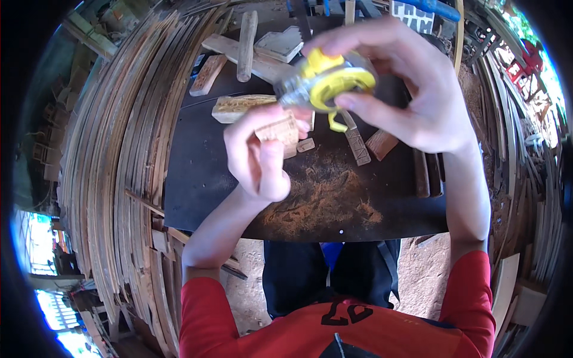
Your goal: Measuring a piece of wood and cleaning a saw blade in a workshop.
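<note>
My left hand is closed around a small pale wooden block, holding it up over the dark table. My right hand, raised just above and to the right, grips a yellow and silver tape measure, somewhat blurred; a short yellow piece, possibly its strap or tape, hangs below it. The tape measure is close over the block; whether they touch I cannot tell. Behind my left hand lies a rough wooden piece. A small wooden piece and a narrow marked strip lie beside the hands.
The dark tabletop carries sawdust, several wood offcuts, a reddish block and dark bar-like pieces at the right. Long planks are stacked to the left, more boards to the right. A blue bar crosses behind.
</note>
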Motion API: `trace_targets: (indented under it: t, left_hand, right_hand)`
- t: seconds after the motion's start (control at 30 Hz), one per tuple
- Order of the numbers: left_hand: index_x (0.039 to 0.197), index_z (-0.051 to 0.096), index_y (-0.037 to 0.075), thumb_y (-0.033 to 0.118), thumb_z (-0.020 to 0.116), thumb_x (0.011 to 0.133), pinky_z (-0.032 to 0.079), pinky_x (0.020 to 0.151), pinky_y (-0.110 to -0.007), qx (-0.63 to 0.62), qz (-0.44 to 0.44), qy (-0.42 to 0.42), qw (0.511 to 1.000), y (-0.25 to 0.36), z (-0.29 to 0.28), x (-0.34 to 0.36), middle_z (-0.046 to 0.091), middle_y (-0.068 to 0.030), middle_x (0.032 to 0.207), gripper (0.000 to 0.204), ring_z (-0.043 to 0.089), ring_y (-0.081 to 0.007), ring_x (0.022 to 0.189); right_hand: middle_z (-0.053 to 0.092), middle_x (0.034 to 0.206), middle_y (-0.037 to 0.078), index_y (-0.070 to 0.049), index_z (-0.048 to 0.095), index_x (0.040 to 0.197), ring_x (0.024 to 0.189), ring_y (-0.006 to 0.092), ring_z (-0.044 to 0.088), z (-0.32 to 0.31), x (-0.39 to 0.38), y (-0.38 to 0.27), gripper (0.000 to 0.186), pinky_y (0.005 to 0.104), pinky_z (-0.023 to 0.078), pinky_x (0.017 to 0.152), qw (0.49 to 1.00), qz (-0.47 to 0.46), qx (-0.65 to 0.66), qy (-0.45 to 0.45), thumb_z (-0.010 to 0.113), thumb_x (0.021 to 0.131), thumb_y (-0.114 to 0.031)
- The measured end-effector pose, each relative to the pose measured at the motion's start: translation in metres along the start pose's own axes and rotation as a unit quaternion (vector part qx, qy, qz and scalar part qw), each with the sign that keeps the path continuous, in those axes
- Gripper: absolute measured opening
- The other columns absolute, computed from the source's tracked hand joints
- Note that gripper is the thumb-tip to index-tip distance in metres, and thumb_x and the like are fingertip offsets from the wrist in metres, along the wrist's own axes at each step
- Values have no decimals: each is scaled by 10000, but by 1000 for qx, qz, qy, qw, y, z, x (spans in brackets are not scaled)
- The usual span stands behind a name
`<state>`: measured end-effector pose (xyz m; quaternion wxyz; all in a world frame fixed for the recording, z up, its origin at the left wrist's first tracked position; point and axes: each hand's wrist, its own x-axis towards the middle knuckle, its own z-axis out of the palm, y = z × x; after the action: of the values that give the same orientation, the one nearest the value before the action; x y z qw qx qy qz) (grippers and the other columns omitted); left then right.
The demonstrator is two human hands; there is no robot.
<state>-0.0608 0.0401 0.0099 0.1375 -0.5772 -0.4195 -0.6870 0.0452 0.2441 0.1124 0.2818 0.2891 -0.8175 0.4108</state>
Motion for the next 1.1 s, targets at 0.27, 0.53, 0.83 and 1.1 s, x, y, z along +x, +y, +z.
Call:
trace_targets:
  t: [0.27,0.53,0.83,1.1]
  left_hand:
    - [1308,421,-83,219,410,1066,561,841,-394,173,-6,35,984,4,-2,6,611,-304,1165,387,686,-302,951]
    - [1256,452,-98,75,391,1063,518,1012,-477,96,120,15,988,-13,-8,18,585,-437,1237,266,647,-446,1169]
    - [1246,518,-102,69,314,1068,519,1004,-452,169,136,30,976,-21,-19,22,640,-359,1218,320,663,-407,1155]
    - [1270,508,-73,90,297,1076,554,905,-351,157,59,75,983,-31,-27,22,668,-299,1185,329,699,-267,985]
  right_hand:
    - [603,1326,283,20,509,1279,1218,323,635,-12,4,-1,462,409,524,1032,996,-62,2,-64,685,862,116]
    - [583,1356,290,22,522,1294,1256,331,616,1,3,4,457,419,532,1041,996,-39,41,-65,676,877,131]
    - [564,1407,185,26,520,1359,1244,271,627,21,1,7,533,404,541,1037,999,-9,-24,-19,704,867,116]
    - [720,1172,135,-124,621,1304,1012,334,715,43,-9,28,486,378,587,876,996,32,-76,-40,741,844,-22]
